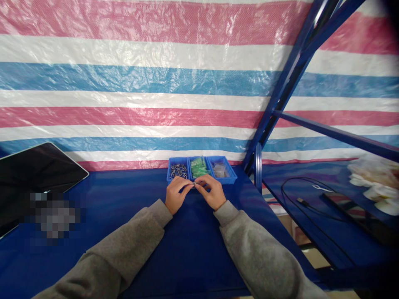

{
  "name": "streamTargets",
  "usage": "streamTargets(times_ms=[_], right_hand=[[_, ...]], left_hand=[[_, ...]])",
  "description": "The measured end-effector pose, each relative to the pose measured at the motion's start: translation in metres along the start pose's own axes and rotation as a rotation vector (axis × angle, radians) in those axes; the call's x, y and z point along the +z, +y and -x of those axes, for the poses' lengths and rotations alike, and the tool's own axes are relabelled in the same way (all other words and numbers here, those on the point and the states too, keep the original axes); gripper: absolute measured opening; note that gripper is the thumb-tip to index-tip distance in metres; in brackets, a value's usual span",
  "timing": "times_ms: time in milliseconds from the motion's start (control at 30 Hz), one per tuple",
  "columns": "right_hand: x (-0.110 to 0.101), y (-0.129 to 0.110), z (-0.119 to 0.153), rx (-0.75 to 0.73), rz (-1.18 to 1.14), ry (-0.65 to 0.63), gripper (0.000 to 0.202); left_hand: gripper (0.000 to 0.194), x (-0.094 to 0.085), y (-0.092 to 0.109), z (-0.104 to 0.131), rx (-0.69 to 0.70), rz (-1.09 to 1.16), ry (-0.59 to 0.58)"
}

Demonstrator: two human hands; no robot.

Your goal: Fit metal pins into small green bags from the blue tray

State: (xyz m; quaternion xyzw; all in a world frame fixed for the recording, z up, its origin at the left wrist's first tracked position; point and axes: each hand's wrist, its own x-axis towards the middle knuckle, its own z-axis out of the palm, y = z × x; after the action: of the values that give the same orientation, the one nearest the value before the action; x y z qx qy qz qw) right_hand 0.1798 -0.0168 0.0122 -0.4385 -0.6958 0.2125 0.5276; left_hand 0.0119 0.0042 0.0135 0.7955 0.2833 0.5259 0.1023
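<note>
Pinches a tiny piece (193, 184), too small to identify, between nearly closed fingertips of left hand (176, 196) and right hand (214, 194); faces blue bins (229, 181) with metal pins (178, 171) and green packets (199, 167) at twelve o'clock. Has a black-screened panel (40, 174) at nine, on the surface (193, 249).

There are three bins (229, 181), two hands (176, 195) (215, 194), one part (194, 185).
</note>
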Motion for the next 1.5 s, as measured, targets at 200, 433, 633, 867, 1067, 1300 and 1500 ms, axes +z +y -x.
streamTargets(times_ms=[200,433,633,867,1067,1300,1500], right_hand=[[0.0,0.002,0.0,-0.003,-0.017,0.043,0.019],[-0.001,0.003,-0.002,0.031,-0.045,0.055,0.024],[0.0,0.003,-0.002,0.015,-0.041,0.043,0.021],[0.003,0.008,0.0,0.041,-0.014,0.0,0.02],[0.002,0.003,0.0,0.038,-0.015,0.024,0.024],[0.004,0.01,0.0,0.108,-0.232,0.04,0.021],[-0.001,0.004,-0.001,0.03,-0.064,0.072,0.017]], left_hand=[[0.018,0.001,-0.002,0.002,-0.124,0.027,0.003],[0.017,0.001,-0.002,0.001,-0.079,0.022,-0.035],[0.014,0.001,-0.001,0.001,-0.066,0.047,-0.059],[0.015,0.002,-0.002,0.002,-0.109,0.053,-0.026],[0.014,0.002,-0.003,0.002,-0.095,0.044,-0.011],[0.016,0.003,-0.002,0.001,-0.142,0.031,-0.037],[0.014,0.0,-0.001,-0.001,-0.115,0.019,-0.026]])
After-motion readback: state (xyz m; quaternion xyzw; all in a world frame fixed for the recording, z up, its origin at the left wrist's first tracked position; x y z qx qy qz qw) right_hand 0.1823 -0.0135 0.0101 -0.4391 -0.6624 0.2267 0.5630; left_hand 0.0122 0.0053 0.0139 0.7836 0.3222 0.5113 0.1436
